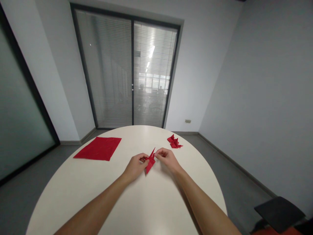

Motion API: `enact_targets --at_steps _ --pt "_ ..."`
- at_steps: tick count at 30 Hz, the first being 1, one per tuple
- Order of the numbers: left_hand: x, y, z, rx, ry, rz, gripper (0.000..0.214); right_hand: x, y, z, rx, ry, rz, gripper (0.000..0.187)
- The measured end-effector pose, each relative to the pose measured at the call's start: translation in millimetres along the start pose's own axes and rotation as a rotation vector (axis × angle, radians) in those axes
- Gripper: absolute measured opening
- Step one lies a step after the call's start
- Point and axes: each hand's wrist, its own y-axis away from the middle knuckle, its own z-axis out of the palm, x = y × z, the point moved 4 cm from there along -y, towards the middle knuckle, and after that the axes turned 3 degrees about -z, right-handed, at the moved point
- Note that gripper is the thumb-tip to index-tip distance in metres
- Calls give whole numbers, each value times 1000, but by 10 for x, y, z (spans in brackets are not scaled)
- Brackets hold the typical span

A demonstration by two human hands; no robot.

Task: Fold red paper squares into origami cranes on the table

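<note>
A small folded piece of red paper (150, 161) with pointed tips is held just above the round white table (137, 202). My left hand (135, 167) pinches its left side with closed fingers. My right hand (166, 158) pinches its right side near the upper point, fingers also closed. Both forearms reach in from the bottom of the head view.
A flat stack of red paper sheets (99, 148) lies at the table's far left. A finished folded red paper figure (174, 142) sits at the far right. A dark chair (280, 213) stands at the lower right. Glass doors with blinds (132, 75) are behind the table.
</note>
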Motion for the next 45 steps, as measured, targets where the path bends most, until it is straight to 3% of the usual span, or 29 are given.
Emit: enact_targets --at_steps 6,14,21,28,34,45 --pt "-6 -3 6 -4 -18 0 16 48 -10 13 -21 -120 72 37" --pt "-15 -4 12 1 -33 -1 20 6 -4 25 -59 -101 17 31" --pt "3 8 7 11 6 -15 28 -31 -2 -23 111 -38 -63 29" --pt "-7 3 6 -8 39 -31 42 -33 -3 -28 123 -23 -69 29" --pt "8 6 -1 -4 62 1 38 -52 -5 -36 168 -76 -45 33" --pt "20 19 14 -47 29 53 36 -98 22 -35 116 151 -118 28"
